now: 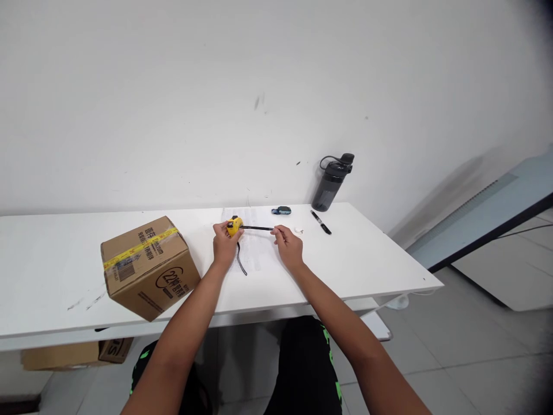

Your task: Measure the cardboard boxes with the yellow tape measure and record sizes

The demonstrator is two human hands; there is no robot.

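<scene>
My left hand [224, 245] is closed around a yellow tape measure [234, 225] held just above the white table [64, 276]. A short length of dark tape blade [258, 229] runs from its case to the right. My right hand [288, 246] pinches the blade's end between thumb and fingers. A black wrist strap [241, 262] hangs from the case down onto the table. Both forearms reach in from the bottom of the view.
A taped cardboard box [149, 266] sits on the table to the left of my hands. Behind them lie a small dark blue object [281, 210], a black marker [321, 222] and a dark water bottle [332, 182]. The table's right edge [415, 262] drops to a tiled floor.
</scene>
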